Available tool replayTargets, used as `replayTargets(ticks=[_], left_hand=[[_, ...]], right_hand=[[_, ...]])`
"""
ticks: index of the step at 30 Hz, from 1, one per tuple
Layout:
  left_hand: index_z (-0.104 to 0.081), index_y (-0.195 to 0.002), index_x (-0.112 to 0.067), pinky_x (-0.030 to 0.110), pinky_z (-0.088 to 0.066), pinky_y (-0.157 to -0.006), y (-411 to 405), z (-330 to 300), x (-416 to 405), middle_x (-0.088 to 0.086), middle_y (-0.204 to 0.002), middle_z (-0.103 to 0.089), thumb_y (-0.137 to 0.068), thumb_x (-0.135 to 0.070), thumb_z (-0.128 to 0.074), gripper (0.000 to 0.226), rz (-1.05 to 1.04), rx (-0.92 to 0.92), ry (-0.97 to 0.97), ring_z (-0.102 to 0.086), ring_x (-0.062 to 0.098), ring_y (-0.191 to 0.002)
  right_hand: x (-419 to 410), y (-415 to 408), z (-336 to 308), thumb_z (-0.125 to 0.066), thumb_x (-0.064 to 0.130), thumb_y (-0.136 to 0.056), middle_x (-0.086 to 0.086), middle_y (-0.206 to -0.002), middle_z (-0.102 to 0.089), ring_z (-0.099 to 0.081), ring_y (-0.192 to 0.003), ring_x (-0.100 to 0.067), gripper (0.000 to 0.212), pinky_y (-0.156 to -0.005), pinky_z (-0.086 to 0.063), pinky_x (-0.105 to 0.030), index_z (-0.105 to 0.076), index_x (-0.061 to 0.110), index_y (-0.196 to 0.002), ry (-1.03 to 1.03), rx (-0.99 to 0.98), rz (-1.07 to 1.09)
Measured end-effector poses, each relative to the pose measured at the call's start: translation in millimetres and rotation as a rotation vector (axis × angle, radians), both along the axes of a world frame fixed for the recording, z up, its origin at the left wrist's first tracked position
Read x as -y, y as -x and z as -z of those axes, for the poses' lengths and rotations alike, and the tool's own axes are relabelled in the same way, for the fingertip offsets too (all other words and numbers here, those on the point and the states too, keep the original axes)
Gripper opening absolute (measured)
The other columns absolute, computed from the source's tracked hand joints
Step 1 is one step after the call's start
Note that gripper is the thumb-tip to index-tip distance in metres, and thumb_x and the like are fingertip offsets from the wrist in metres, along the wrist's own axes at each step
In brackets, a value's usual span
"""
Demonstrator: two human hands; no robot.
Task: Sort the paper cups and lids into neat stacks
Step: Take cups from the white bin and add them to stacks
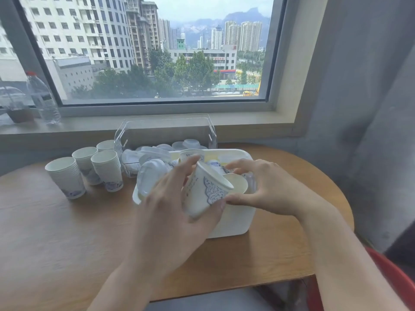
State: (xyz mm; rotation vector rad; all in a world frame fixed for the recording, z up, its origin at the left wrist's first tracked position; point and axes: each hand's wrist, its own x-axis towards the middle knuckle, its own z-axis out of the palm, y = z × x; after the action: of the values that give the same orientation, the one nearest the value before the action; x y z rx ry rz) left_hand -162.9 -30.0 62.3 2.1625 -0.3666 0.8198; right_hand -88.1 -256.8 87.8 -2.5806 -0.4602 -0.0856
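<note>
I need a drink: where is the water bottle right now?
In the head view the water bottle stands upright on the windowsill at far left, beside a domed clear cup, behind the cup stacks.

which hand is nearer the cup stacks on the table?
Left. The left hand holds a cup just right of the cup stacks; the right hand is farther right, over the white bin.

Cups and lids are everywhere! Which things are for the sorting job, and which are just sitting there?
For the job: the cup that both hands hold, left hand and right hand; cup stacks; white bin of mixed cups; lids; clear box holding lids.

Just sitting there: water bottle and domed-lid drink cup on the windowsill.
</note>
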Motion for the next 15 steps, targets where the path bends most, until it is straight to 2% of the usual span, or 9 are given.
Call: replayTargets(ticks=[1, 3, 5, 7, 10, 15], left_hand=[[-0.054, -0.142, -0.042, 0.012, -0.045, -0.077, 3, 4, 0, -0.03, -0.112, -0.062, -0.074, -0.064, -0.071, 0.073, 0.004, -0.014, 0.002, -0.056, -0.007, -0.086], [-0.054, -0.141, -0.043, 0.026, -0.056, -0.076, 8, 13, 0, -0.025, -0.11, -0.066, -0.073, -0.065, -0.073, 0.074, 0.014, -0.045, 0.037, -0.063, -0.002, -0.088], [-0.056, -0.14, -0.042, 0.037, -0.06, -0.075, 13, 22, -1, -0.02, -0.107, -0.07, -0.072, -0.063, -0.075, 0.074, 0.021, -0.065, 0.071, -0.067, 0.005, -0.092], [-0.058, -0.139, -0.041, 0.038, -0.059, -0.076, 20, 30, -5, -0.02, -0.106, -0.07, -0.071, -0.062, -0.076, 0.073, 0.014, -0.08, 0.082, -0.068, 0.007, -0.094], [-0.06, -0.139, -0.036, 0.037, -0.059, -0.077, 28, 40, -12, -0.017, -0.109, -0.07, -0.07, -0.061, -0.077, 0.076, 0.004, -0.113, 0.096, -0.068, 0.01, -0.093], [-0.058, -0.14, -0.036, 0.036, -0.058, -0.08, 32, 48, -19, -0.014, -0.111, -0.07, -0.07, -0.061, -0.077, 0.076, 0.036, -0.171, 0.118, -0.068, 0.013, -0.095]], right_hand=[[0, 0, 1, -0.079, 0.074, -0.071, 0.027, -0.123, -0.063, -0.051, -0.125, -0.013, 0.074, -0.111, -0.04, -0.041, -0.053, 0.053, -0.137, -0.007, 0.001, -0.006], [0, -1, 3, -0.075, 0.076, -0.071, 0.026, -0.123, -0.063, -0.051, -0.126, -0.013, 0.073, -0.111, -0.041, -0.042, -0.054, 0.053, -0.137, -0.008, -0.002, -0.015], [-2, -2, 6, -0.07, 0.081, -0.069, 0.024, -0.125, -0.064, -0.05, -0.129, -0.017, 0.075, -0.111, -0.04, -0.04, -0.053, 0.054, -0.137, 0.005, -0.001, -0.01], [-7, -4, 9, -0.065, 0.086, -0.067, 0.02, -0.13, -0.063, -0.049, -0.132, -0.018, 0.08, -0.11, -0.037, -0.037, -0.053, 0.052, -0.138, 0.039, 0.021, 0.012], [-14, -6, 11, -0.06, 0.091, -0.065, 0.023, -0.139, -0.06, -0.049, -0.137, -0.017, 0.086, -0.116, -0.036, -0.042, -0.054, 0.049, -0.14, 0.09, 0.041, 0.028], [-16, -6, 10, -0.06, 0.09, -0.068, 0.026, -0.148, -0.053, -0.043, -0.144, -0.019, 0.082, -0.12, -0.034, -0.046, -0.055, 0.05, -0.14, 0.112, 0.008, 0.039]])
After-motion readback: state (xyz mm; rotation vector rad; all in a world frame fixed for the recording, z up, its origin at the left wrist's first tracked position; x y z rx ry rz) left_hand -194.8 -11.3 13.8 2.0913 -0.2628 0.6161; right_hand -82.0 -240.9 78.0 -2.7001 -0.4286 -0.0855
